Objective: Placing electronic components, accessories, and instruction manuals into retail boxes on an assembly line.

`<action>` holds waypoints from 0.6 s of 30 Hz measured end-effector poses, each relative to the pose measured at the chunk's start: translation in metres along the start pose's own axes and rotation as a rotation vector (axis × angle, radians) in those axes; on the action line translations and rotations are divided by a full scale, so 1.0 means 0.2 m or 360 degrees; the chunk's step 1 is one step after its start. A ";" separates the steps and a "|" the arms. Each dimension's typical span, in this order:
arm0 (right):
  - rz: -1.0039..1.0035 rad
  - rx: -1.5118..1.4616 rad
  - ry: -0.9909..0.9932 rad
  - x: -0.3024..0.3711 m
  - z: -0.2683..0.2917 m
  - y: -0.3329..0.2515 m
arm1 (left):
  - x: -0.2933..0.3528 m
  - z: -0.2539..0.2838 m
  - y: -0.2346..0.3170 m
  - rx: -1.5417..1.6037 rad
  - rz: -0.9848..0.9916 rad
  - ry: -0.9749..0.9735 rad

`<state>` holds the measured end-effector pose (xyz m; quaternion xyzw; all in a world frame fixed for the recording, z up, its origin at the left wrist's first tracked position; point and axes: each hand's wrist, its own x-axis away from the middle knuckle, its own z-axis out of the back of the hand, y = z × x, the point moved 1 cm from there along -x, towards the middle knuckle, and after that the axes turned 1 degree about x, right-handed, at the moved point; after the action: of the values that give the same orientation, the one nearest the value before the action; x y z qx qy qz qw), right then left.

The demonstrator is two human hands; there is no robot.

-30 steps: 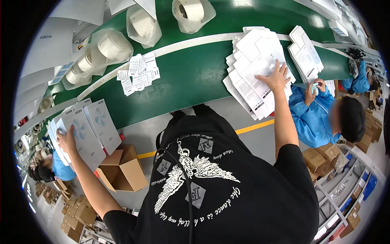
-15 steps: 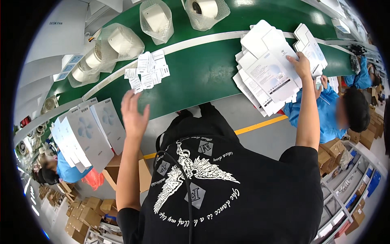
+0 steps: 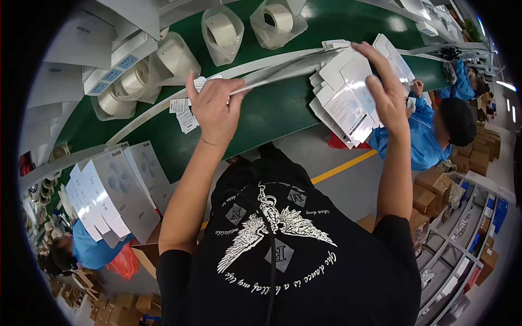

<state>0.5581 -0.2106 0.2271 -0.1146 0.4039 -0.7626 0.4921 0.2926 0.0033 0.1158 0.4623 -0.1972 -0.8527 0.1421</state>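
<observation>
A flat white printed carton [image 3: 291, 70], seen almost edge-on, spans the gap between my two hands above the bench. My left hand [image 3: 215, 108] pinches its left end between thumb and fingers. At the other end, my right hand [image 3: 385, 89] holds it by the fingertips, with the thumb standing apart. Below that hand lies an uneven stack of flat cartons [image 3: 340, 103], and a second stack of flat cartons [image 3: 394, 60] is just beyond. White printed slips [image 3: 185, 117] lie on the bench, partly hidden by my left hand.
Upright white cartons [image 3: 117, 187] stand at the left edge of the green bench [image 3: 261, 119]. White fan parts in clear bags [image 3: 223, 35] sit behind a white rail. Co-workers in blue sit at right [image 3: 408, 141] and left [image 3: 95, 247]. Brown boxes [image 3: 478, 155] fill the right side.
The top carton has come off the stack and swung up to the left, tilted edge-on. My left hand has moved right from the slips and taken its left end.
</observation>
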 end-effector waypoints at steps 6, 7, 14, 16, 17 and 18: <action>0.0364 0.0521 0.0295 0.03 -0.62 -0.14 | 0.13 0.20 -0.05 0.0017 0.0469 -0.0042; 0.0334 0.0551 0.0392 0.02 -0.69 -0.15 | 0.17 0.23 -0.05 -0.0007 0.0469 -0.0030; 0.0465 0.0235 0.0629 0.08 -1.11 -0.01 | 0.39 0.34 -0.10 0.0143 0.1307 0.0040; 0.0138 -0.0227 0.0289 0.11 -1.17 -0.10 | 0.45 0.41 -0.16 -0.0039 0.1187 -0.0057; 0.0148 -0.0232 0.0266 0.10 -1.14 -0.16 | 0.48 0.46 -0.21 -0.0213 0.1056 -0.0173; 0.0051 -0.0228 -0.0025 0.08 -1.09 -0.21 | 0.50 0.48 -0.24 -0.0385 0.0925 -0.0292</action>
<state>0.3988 -0.1071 0.1132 -0.1491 0.4552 -0.7229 0.4979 0.1555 0.0219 0.0672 0.2878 -0.2301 -0.8318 0.4151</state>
